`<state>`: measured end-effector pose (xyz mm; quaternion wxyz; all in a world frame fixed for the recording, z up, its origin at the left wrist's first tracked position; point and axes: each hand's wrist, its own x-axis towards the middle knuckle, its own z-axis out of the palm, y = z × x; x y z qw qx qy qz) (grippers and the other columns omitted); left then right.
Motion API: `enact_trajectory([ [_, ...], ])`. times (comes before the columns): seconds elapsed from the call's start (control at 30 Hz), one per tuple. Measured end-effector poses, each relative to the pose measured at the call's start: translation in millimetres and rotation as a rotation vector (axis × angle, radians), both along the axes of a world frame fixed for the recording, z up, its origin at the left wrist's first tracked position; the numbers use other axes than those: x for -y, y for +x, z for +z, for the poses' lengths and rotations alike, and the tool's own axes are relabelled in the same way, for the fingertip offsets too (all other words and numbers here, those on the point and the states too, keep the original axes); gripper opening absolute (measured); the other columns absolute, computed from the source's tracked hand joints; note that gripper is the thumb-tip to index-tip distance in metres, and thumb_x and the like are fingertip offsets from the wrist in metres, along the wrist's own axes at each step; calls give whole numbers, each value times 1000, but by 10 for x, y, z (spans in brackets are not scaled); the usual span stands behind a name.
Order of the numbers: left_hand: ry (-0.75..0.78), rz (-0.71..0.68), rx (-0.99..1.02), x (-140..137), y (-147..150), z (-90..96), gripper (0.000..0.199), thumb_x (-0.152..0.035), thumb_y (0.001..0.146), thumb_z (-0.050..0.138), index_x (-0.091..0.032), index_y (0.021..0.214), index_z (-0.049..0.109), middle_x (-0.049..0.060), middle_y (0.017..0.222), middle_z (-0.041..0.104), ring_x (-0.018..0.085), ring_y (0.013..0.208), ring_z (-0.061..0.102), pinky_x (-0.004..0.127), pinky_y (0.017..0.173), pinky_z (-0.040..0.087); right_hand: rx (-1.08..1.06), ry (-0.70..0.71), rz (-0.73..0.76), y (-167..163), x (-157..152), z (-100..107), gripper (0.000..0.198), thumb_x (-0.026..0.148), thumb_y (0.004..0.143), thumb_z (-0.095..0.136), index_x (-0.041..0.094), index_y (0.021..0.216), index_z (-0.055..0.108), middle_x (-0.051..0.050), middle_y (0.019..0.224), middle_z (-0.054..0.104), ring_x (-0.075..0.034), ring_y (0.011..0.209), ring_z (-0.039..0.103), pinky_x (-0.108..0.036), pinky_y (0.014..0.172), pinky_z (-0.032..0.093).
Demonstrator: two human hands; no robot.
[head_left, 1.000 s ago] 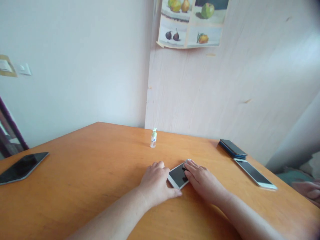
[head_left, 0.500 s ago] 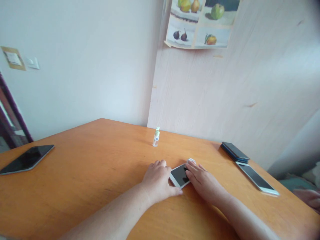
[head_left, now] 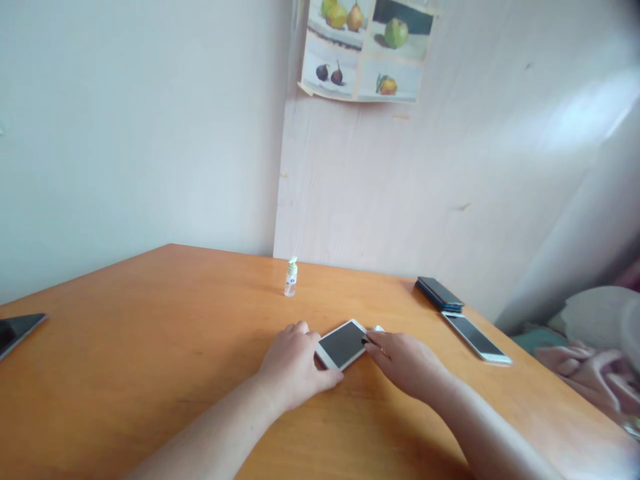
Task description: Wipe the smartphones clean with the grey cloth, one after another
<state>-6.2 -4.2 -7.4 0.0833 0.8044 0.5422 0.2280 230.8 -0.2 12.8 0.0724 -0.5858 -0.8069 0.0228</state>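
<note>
A white phone (head_left: 343, 345) with a dark screen lies face up at the middle of the table. My left hand (head_left: 295, 367) grips its left side, fingers at the far-left edge and thumb by the near edge. At the phone's right end is my right hand (head_left: 405, 363), palm down with its fingers bent together. A bit of something white (head_left: 379, 329) shows beyond those fingers; the rest is hidden, so its kind cannot be made out.
A small clear pump bottle (head_left: 291, 279) stands beyond the hands on the wooden table (head_left: 165, 313). To the right are a stack of dark phones or cases (head_left: 440, 295) and another white phone (head_left: 477, 337). A dark-screened device (head_left: 19, 331) lies at far left.
My right hand has slid off the screen to the phone's right end, its fingers now more bent. My left hand still holds the phone. The view has turned right.
</note>
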Motion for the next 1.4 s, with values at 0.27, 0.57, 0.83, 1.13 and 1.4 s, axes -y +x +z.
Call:
enact_trajectory([
  [0.27, -182, 96, 166, -104, -105, 30, 58, -76, 78, 47, -21, 78, 64, 5, 80, 69, 23, 74, 64, 27, 59, 33, -313, 229, -171, -6, -65, -12, 29, 37, 93, 45, 20, 93, 69, -8, 94, 71, -22, 89, 65, -30, 74, 44],
  [0.57, -162, 184, 193, -41, -28, 60, 63, -83, 77, 42, -22, 75, 60, 4, 75, 71, 24, 73, 65, 28, 60, 30, -1268, -658, -144, -502, 92, -199, 50, 61, 91, 46, 15, 101, 62, -7, 71, 70, -17, 59, 68, -24, 47, 50],
  [0.83, -205, -15, 376, -67, 29, -45, 39, -59, 84, 53, -22, 86, 63, 1, 74, 67, 20, 71, 61, 27, 62, 35, -1533, -740, -195, -453, 34, -194, 26, 31, 92, 54, 9, 88, 67, -12, 77, 72, -15, 62, 70, -20, 51, 53],
  [1.13, -524, -185, 923, -37, 56, 46, 30, -41, 87, 54, -14, 101, 60, 4, 83, 68, 15, 73, 56, 28, 73, 44, -1626, -728, -46, -394, 40, -170, 19, 25, 87, 58, 8, 87, 68, -13, 80, 73, -15, 65, 70, -19, 51, 51],
  [1.4, -486, -169, 1003, -49, 67, -9, 28, -40, 88, 57, -16, 102, 58, 5, 88, 68, 18, 83, 59, 29, 76, 45, -1510, -425, -186, -458, 49, -128, 26, 37, 82, 68, 16, 95, 58, -7, 85, 70, -15, 72, 67, -23, 59, 51],
])
